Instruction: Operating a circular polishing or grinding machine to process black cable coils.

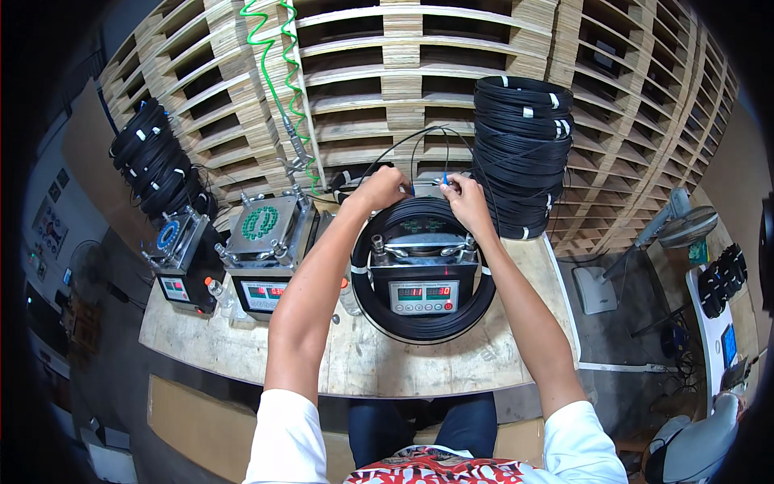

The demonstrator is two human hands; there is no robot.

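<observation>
A large coil of thin black cable (pixel 425 331) stands in front of me, ringed around a boxy pressure machine (pixel 423 298) with a lit red display. My left hand (pixel 382 189) is at the coil's upper left, its fingers pinched together near a small dark-blue tip; what they grip is mostly hidden. At the upper right, my right hand (pixel 468 202) pinches a small blue cable connector (pixel 444 178) between thumb and fingers. Loose black cable (pixel 415 139) arches up behind both hands. Metal clamp posts of the machine show inside the ring.
Two similar machines (pixel 262 294) (pixel 179 294) with green and blue rings of parts stand to the left, small bottles (pixel 218 290) between them. Tall stacks of cable coils (pixel 522 161) (pixel 157 161) rise at both sides. Wooden pallets (pixel 403 56) wall the back; green coiled hoses (pixel 294 89) hang there.
</observation>
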